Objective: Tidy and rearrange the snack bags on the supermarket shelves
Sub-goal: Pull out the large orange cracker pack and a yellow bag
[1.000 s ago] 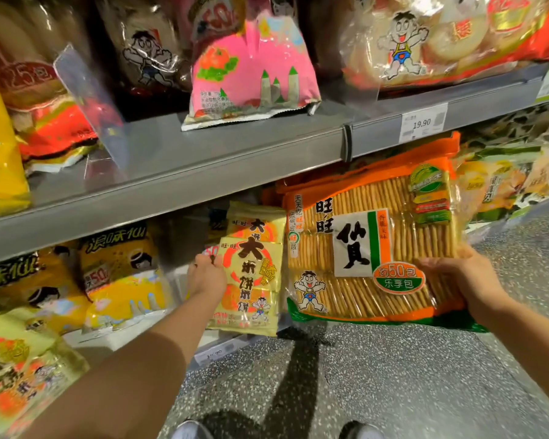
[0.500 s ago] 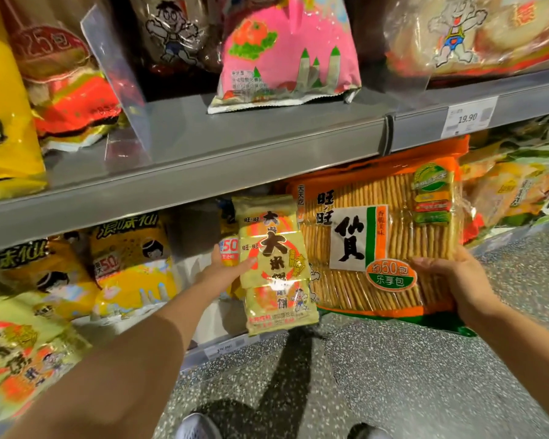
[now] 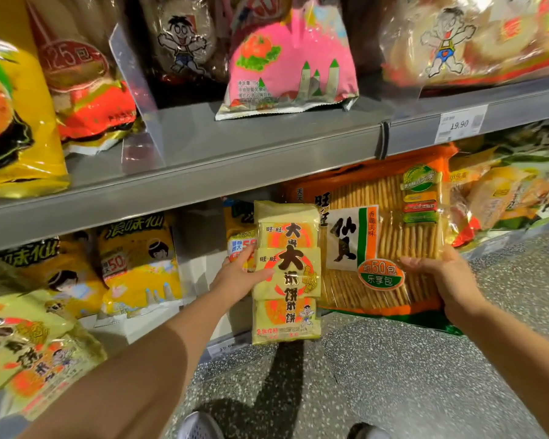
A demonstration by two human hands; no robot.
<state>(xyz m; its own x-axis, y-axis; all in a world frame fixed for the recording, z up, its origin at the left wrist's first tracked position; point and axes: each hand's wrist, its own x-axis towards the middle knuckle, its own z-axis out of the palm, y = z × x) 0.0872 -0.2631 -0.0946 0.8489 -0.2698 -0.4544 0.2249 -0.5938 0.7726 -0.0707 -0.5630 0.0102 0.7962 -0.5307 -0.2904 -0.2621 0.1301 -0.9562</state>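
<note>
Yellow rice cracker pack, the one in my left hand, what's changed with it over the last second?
The left hand has drawn the yellow rice cracker pack off the lower shelf, outwards and to the right; it now overlaps the left edge of the large orange cracker bag. The right hand still holds that bag by its right side. The upper-shelf bags stayed put.

A tall yellow rice-cracker bag stands upright, overlapping the wide orange-edged clear cracker bag beside it.
</note>
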